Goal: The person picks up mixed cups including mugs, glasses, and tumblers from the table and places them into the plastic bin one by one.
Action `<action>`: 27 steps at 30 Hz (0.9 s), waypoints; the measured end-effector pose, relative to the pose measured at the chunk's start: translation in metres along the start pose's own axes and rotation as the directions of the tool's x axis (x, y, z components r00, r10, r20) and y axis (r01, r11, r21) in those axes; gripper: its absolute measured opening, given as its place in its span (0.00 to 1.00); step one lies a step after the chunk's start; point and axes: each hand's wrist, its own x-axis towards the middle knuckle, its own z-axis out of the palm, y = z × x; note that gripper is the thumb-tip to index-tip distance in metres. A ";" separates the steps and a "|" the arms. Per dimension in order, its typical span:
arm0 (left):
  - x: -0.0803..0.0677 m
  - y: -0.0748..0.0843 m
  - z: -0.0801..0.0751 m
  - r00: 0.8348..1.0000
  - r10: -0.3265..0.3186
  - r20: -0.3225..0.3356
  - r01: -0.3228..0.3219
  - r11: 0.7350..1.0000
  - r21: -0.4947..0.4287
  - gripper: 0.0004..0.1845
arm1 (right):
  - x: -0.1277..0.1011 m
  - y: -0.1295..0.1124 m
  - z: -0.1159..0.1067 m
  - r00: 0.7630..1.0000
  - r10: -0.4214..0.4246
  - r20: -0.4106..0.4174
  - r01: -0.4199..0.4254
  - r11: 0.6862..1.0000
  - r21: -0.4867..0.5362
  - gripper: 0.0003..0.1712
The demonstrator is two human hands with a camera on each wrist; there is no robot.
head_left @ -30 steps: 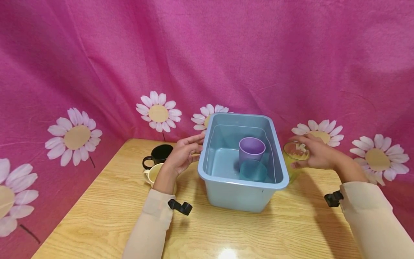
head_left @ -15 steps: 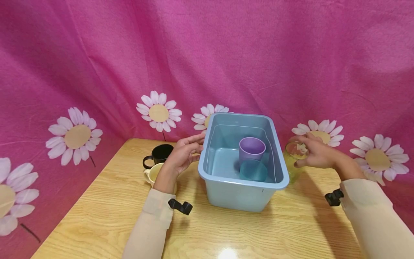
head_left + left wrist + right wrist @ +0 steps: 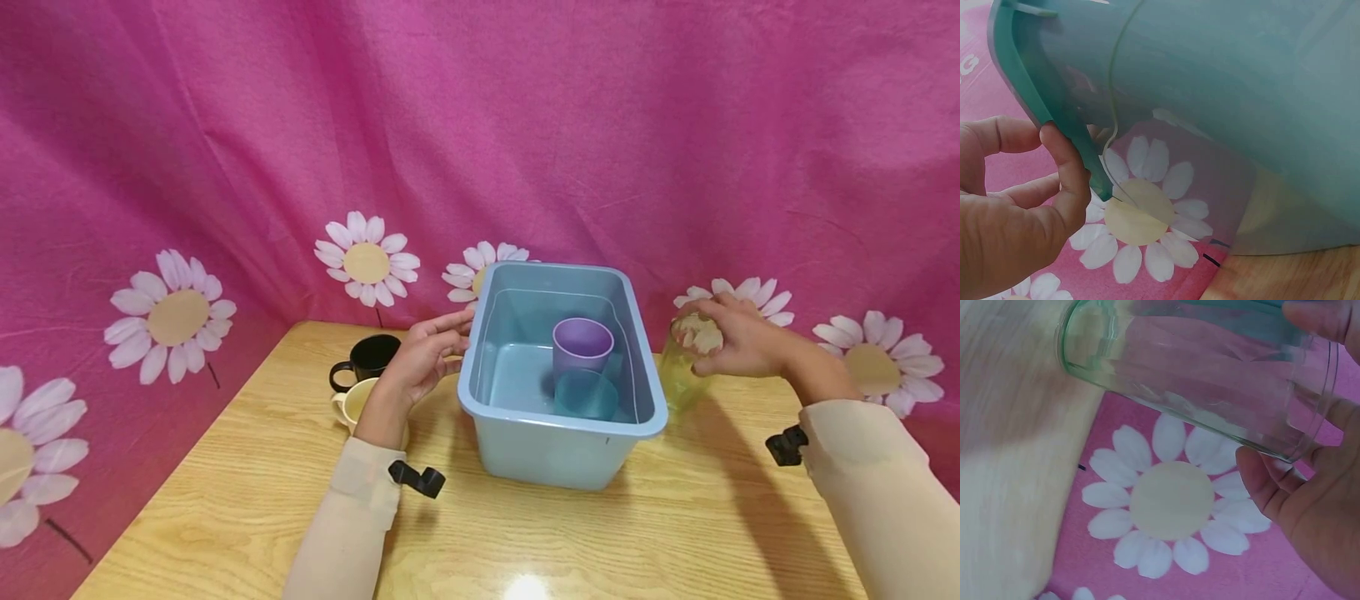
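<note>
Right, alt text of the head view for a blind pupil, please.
A person's right hand grips a yellowish glass beside a blue tub holding a purple cup and a teal cup; the left hand touches the tub, near a black mug and cream mug.

The head view is brightly and fairly evenly lit. A small white glare is reflected off the counter (image 3: 225, 500), nearer the camera than both sets of fingers, and a soft shadow is cast below the right fingers (image 3: 708, 307). At the lower corners the sleeves (image 3: 873, 467) are stretched. Both wrist views are dimmer, greyer and softly focused. Around the left fingers, the plastic tub (image 3: 1229, 94) is hazily rendered; beside the right fingers, the glass tumbler (image 3: 1197, 381) is streaked with pale reflections.
</note>
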 end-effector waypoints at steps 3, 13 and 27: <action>-0.001 0.000 0.000 1.000 0.000 -0.001 0.001 1.000 0.006 0.28 | 0.002 -0.001 -0.007 1.000 -0.010 0.001 0.010 1.000 -0.007 0.44; -0.001 0.000 -0.001 1.000 0.005 0.004 -0.005 1.000 0.010 0.28 | 0.011 -0.015 -0.039 0.997 0.069 0.041 -0.069 0.998 -0.016 0.41; 0.000 -0.001 -0.001 1.000 0.000 0.011 0.000 1.000 0.005 0.28 | 0.027 -0.030 -0.074 0.997 0.022 0.071 -0.015 0.996 -0.085 0.34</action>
